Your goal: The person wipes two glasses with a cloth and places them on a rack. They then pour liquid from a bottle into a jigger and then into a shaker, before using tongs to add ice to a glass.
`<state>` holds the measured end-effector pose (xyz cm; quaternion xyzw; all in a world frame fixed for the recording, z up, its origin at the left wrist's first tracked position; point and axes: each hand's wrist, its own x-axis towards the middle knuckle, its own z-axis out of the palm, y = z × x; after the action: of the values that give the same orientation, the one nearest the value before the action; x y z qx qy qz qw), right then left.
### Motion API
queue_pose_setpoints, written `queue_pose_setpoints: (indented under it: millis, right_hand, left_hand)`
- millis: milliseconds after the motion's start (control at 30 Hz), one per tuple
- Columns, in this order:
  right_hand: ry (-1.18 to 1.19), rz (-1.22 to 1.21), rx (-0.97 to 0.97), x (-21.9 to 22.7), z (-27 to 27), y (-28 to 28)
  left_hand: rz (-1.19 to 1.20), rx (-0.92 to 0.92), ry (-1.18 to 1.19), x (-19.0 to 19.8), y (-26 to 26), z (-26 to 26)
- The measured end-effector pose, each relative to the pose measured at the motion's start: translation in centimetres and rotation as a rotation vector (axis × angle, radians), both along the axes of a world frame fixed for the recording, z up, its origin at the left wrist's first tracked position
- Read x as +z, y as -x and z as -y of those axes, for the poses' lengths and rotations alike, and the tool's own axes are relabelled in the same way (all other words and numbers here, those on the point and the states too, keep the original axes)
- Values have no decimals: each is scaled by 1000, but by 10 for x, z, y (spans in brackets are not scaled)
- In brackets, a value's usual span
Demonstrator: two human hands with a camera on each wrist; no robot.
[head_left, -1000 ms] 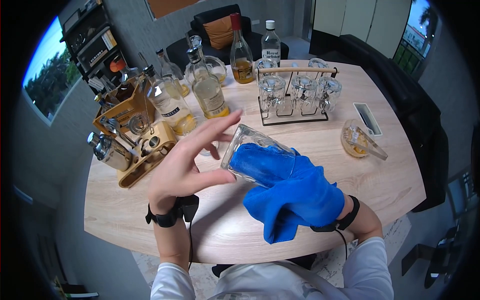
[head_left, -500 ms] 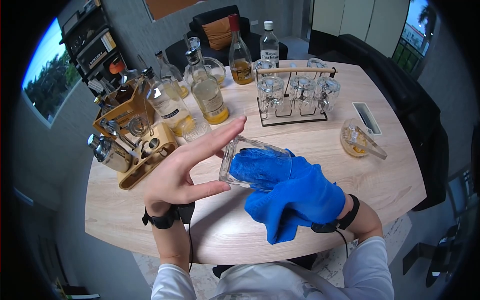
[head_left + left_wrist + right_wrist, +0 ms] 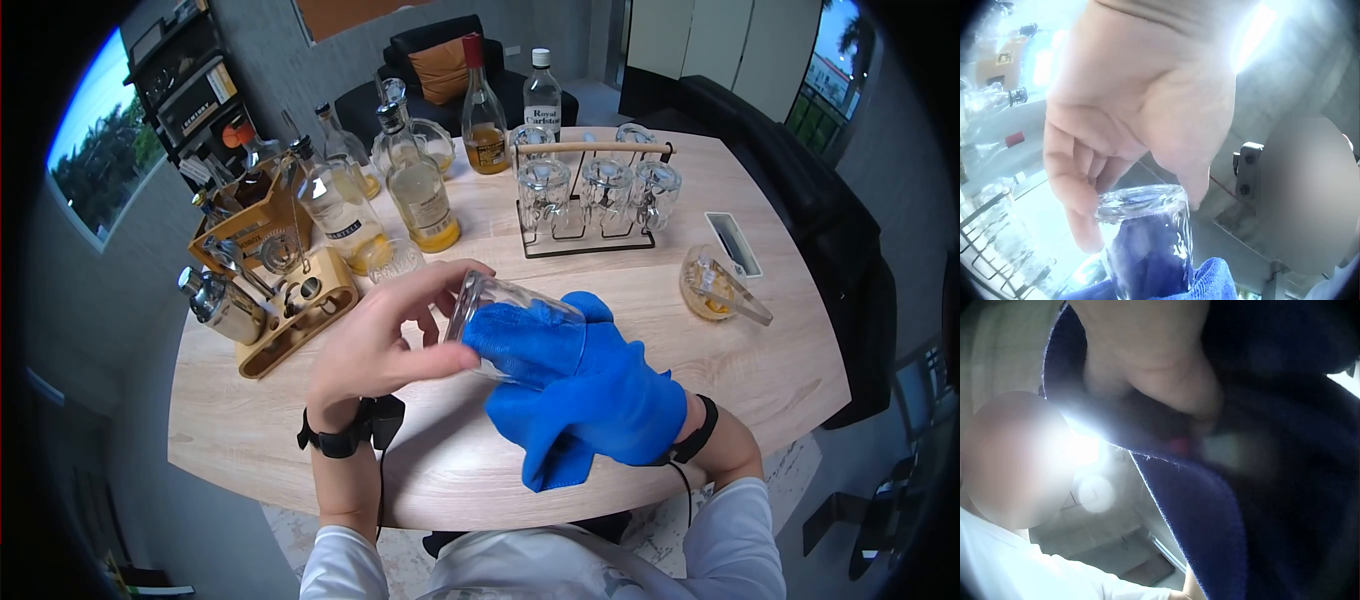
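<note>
Clear glass tumbler w/ thick base (image 3: 522, 332): sat in the L hand's grip, held above the table & tilted well over; base twd L hand, mouth twd R hand.
Bare L hand (image 3: 372, 345): narrow grip, holding tumbler at base end; thumb on near side, fingers curved round far side.
Bright blue fabric cloth (image 3: 625, 405): just R of grip; one part bunched inside tumbler, rest draped over R hand, loose corner hanging twd person.
Bare R hand (image 3: 1147, 356): wrapped in cloth, R of grip; fingers mostly hidden, so couldn't tell how tightly they were bent.
Black wristbands (image 3: 336, 442): one on ea. wrist.
Clear embossed glass disc (image 3: 393, 262): just beyond L hand.
Clear square-shouldered glass bottle w/ amber liquid (image 3: 422, 205): beyond grip, a bit L.
Black wire rack w/ wooden handle (image 3: 590, 250): beyond grip, to R; upside-down clear glass mugs (image 3: 545, 195) hung on it.
Round amber-toned glass bowl (image 3: 703, 292): well R of grip, silver metal tongs (image 3: 748, 302) across it.
Pale wooden bar-tool stand (image 3: 262, 352): L of grip, shiny silver metal shaker (image 3: 225, 308) by it.
Pale wood-grain table (image 3: 790, 375): under all of it.
</note>
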<state>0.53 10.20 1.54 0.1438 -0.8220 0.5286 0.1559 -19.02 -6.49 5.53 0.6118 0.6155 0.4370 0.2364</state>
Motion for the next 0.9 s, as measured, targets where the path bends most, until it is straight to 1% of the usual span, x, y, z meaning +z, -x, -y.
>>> queue_pose_setpoints:
  millis: [33, 100, 133, 167, 200, 267, 300, 333, 367, 400, 433, 467, 533, 600, 633, 667, 700, 733, 767, 800, 867, 900]
  right_hand:
    - [244, 151, 47, 10, 1, -1]
    - [730, 451, 143, 28, 2, -4]
    - [850, 526, 174, 29, 2, -4]
    - [972, 602, 194, 31, 2, -4]
    - [1003, 628, 227, 29, 2, -4]
    - [1033, 655, 261, 22, 2, -4]
    - [905, 557, 191, 16, 4, -3]
    - [839, 508, 159, 17, 5, -3]
    - [773, 461, 124, 19, 7, -2]
    - [762, 503, 94, 28, 9, -2]
    - [756, 525, 79, 30, 9, -2]
    - [750, 547, 64, 32, 10, -2]
    - [239, 246, 11, 22, 5, -5]
    - [-267, -62, -42, 10, 1, -7]
    - [-395, -137, -52, 7, 0, -7]
    - [-518, -217, -69, 4, -1, -6]
    - [-323, -70, -22, 3, -1, -4]
    - [-225, 3, 4, 7, -1, -3]
    - [-125, 75, 23, 11, 0, -2]
    - [304, 375, 69, 29, 3, -1]
    - [735, 670, 114, 38, 6, -2]
    - [782, 633, 95, 37, 8, -3]
  left_hand:
    - [-2, -2, 0, 4, -1, 1]
    - [-148, -44, 3, 11, 1, 4]
    - [-150, -44, 3, 10, 3, 4]
    - [-209, -95, -48, 7, 7, 4]
    - [-267, -145, -99, 5, 9, 4]
    - [-244, -157, -111, 6, 8, 3]
    - [-220, -170, -123, 7, 8, 3]
    - [-220, -168, -125, 7, 7, 3]
    - [-143, -131, -127, 6, 6, 3]
    - [-65, -95, -129, 5, 5, 3]
    - [-64, -93, -131, 0, 6, 4]
    - [-16, -20, -33, -7, 9, 3]
    - [31, 53, 64, -13, 12, 2]
    - [21, 31, 120, -12, 12, 1]
    - [17, 23, 139, -10, 11, 1]
    - [35, -24, 88, -3, 5, 3]
    - [52, -70, 39, 2, 2, 4]
    - [51, -72, 40, 5, 2, 4]
    - [-55, -113, -33, 6, 3, 4]
    - [-160, -153, -106, 7, 3, 4]
    - [-162, -159, -117, 3, 6, 3]
    - [-163, -164, -127, 2, 7, 3]
